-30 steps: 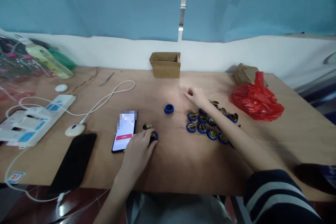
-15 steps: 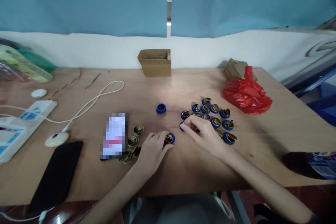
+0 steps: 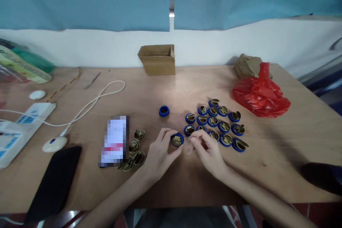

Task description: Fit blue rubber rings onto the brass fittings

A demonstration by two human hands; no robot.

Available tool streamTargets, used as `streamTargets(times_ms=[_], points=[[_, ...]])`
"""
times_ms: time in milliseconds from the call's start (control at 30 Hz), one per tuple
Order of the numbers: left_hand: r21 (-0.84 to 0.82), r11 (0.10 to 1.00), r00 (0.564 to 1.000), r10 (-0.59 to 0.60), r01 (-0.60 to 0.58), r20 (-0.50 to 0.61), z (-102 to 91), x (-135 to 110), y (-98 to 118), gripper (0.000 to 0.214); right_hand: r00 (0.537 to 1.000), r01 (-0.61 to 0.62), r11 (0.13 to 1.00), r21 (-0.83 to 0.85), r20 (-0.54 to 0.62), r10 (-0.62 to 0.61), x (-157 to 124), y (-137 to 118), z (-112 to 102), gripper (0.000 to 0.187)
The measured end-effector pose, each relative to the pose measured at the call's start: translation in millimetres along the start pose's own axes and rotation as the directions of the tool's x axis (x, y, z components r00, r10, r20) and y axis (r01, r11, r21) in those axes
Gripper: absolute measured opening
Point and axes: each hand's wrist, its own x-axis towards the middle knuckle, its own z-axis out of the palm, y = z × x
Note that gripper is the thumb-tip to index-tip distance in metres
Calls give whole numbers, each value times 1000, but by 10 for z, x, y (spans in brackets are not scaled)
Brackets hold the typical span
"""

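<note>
My left hand [image 3: 162, 151] grips a round blue-rimmed piece [image 3: 177, 139] between thumb and fingers. A brass-coloured plate with a flap sits inside its rim. Just right of it, my right hand [image 3: 207, 149] is closed in a pinch; whatever is between its fingertips is too small and blurred to make out. Several similar blue-rimmed brass pieces [image 3: 213, 121] lie grouped beyond and right of my right hand. A bare blue ring [image 3: 164, 111] stands apart, behind my left hand. To the left of that hand are several loose brass pieces [image 3: 134, 146] without blue rims.
A lit phone [image 3: 114, 140] and a dark phone [image 3: 55, 181] lie at the left, near a white power strip [image 3: 26, 128] and white cable [image 3: 92, 104]. An open cardboard box [image 3: 159, 65] stands at the back. A red bag [image 3: 260, 96] sits at right; a dark bottle [image 3: 320, 178] lies nearer.
My right hand has moved left and nearer me, from over the grouped pieces to beside the piece in my left hand. My left hand keeps its grip, shifted slightly right. The view has shifted a little.
</note>
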Motion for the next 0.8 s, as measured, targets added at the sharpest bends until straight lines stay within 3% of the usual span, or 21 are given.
streamTargets(times_ms=[133,233,433,633,800], points=[[-72,992,989,91,-100,-119,-58,57,90,33,993,57,998,13,-109,-56,-17,-34,-18,13],[-115,982,973,123,-147,-194,-43,67,120,33,980,23,998,-61,-198,-34,2,-37,-33,9],[-228,962,972,101,-149,-211,59,-6,117,37,986,-36,997,-67,-163,25,-8,-27,-10,8],[-396,918,996,-31,-2,-79,62,-40,97,45,988,-88,996,-16,-128,85,-26,-1,-35,11],[-653,734,981,-173,185,83,20,-10,103,41,989,-103,994,31,-101,105,0,-11,-66,12]])
